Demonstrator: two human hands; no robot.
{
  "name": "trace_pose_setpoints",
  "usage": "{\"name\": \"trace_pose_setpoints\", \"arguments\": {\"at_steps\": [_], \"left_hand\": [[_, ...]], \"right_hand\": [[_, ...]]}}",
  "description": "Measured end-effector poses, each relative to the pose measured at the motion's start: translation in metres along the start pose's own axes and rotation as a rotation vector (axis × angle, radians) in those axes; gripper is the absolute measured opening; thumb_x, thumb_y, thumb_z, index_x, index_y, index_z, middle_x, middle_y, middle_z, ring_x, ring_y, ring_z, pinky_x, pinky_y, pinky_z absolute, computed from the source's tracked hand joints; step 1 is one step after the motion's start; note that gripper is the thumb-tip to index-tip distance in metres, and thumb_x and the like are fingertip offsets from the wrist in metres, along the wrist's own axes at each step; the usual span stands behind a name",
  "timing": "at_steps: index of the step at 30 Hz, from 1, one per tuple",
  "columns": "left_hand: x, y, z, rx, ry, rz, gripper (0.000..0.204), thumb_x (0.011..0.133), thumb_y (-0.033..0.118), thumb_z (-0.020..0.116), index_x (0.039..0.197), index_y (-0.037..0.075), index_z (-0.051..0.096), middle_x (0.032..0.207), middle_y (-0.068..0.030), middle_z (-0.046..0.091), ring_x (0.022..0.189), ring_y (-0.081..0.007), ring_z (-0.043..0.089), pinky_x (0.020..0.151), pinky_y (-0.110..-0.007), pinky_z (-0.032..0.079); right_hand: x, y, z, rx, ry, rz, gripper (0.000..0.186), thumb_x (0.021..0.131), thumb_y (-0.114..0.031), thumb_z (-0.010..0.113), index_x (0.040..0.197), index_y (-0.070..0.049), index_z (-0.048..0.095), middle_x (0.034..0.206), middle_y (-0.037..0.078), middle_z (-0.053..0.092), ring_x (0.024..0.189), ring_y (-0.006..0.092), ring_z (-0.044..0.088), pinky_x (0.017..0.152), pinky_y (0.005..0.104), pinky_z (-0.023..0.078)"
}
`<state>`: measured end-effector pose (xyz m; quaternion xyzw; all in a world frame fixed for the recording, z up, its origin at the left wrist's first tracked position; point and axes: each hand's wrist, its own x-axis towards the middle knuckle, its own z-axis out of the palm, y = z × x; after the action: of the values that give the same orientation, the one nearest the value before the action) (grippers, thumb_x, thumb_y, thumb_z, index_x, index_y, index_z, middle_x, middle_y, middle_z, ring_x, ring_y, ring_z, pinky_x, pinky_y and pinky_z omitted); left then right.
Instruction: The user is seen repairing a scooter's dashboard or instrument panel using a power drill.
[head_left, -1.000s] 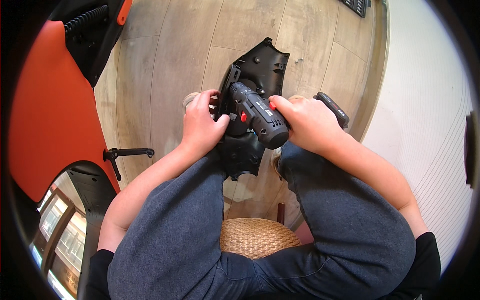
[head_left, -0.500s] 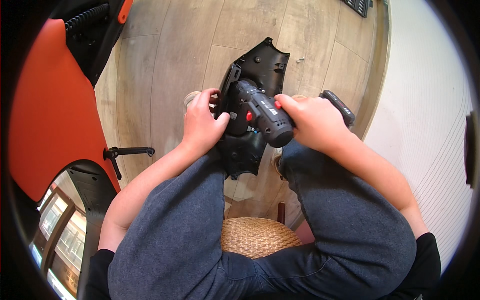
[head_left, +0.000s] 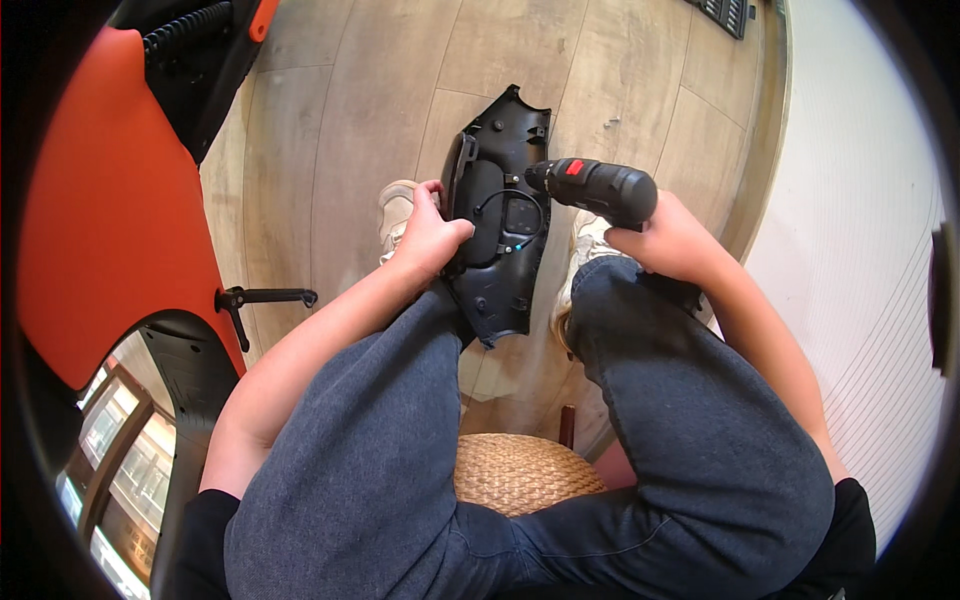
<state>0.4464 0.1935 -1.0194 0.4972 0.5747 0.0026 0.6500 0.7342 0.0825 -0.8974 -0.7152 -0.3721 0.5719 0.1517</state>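
Note:
My left hand [head_left: 428,235] grips the left edge of a black plastic cover panel [head_left: 501,290], thumb on the inner side, fingers mostly hidden behind it. The panel stands between my knees with its inside facing up. A thin black cable [head_left: 541,205] with a small blue-tipped end curves across it, and two small screws or posts show on the inner plate. In my right hand [head_left: 672,238] is a black cordless drill [head_left: 600,188] with a red switch, held by its grip. Its chuck points left, at the panel's right edge; whether it touches cannot be told.
To the left stands a large orange-and-black body panel [head_left: 120,220] with a black lever [head_left: 265,298] sticking out. Small screws [head_left: 611,122] lie on the wooden floor. A black tool case [head_left: 725,15] is at the far right. A woven stool [head_left: 525,472] is under me; a white surface flanks the right.
The drill has swung from over the panel's middle out to the right, turning its chuck leftward and uncovering the cable. My left hand and the panel have shifted slightly.

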Motion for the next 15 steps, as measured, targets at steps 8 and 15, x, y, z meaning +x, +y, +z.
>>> {"name": "trace_pose_setpoints", "arguments": {"at_steps": [8,15], "left_hand": [[-0.008,0.014,0.014,-0.357,-0.171,0.024,0.086,0.071,0.008,0.076,0.145,0.001,0.033,0.122,-0.0141,0.055,0.107,-0.0223,0.058,0.094,-0.035,0.049],[-0.008,0.007,0.021,-0.007,-0.321,0.072,0.104,0.074,0.013,0.078,0.158,0.003,0.019,0.141,-0.0158,0.051,0.132,-0.0257,0.051,0.115,-0.039,0.038]], "right_hand": [[0.002,0.014,-0.007,0.249,-0.1,0.163,0.039,0.082,-0.011,0.067,0.119,-0.001,0.061,0.07,0.003,0.058,0.051,0.011,0.053,0.048,0.0305,0.045],[-0.007,0.021,-0.026,0.5,-0.062,0.224,0.035,0.083,-0.011,0.066,0.115,0.0,0.059,0.064,-0.001,0.052,0.048,0.0091,0.049,0.046,0.0293,0.042]]}}
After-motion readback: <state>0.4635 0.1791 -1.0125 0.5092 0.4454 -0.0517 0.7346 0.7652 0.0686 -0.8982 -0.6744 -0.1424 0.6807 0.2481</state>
